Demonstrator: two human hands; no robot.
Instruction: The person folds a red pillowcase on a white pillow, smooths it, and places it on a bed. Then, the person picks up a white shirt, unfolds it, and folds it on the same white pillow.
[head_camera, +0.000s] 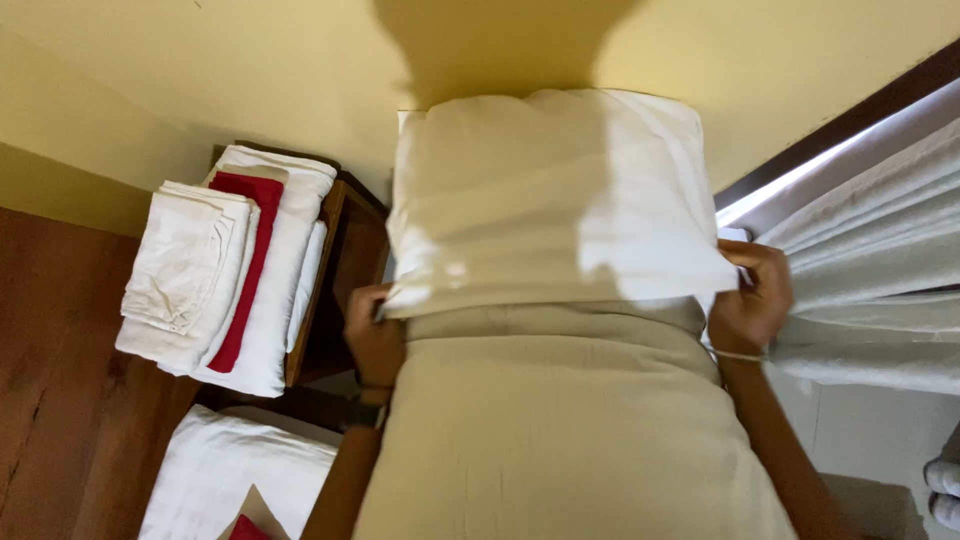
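Observation:
I hold a white pillowcase by its open edge. My left hand grips the left corner. My right hand grips the right corner. A beige pillow sticks out of the case toward me, its far end inside the white cloth. The pillow hangs upright against a yellow wall, and my shadow falls on the wall above it.
A wooden side table at the left carries a stack of folded white linens with a red cloth between them. More white linen lies below it. White curtains hang at the right. A brown wooden floor lies at the far left.

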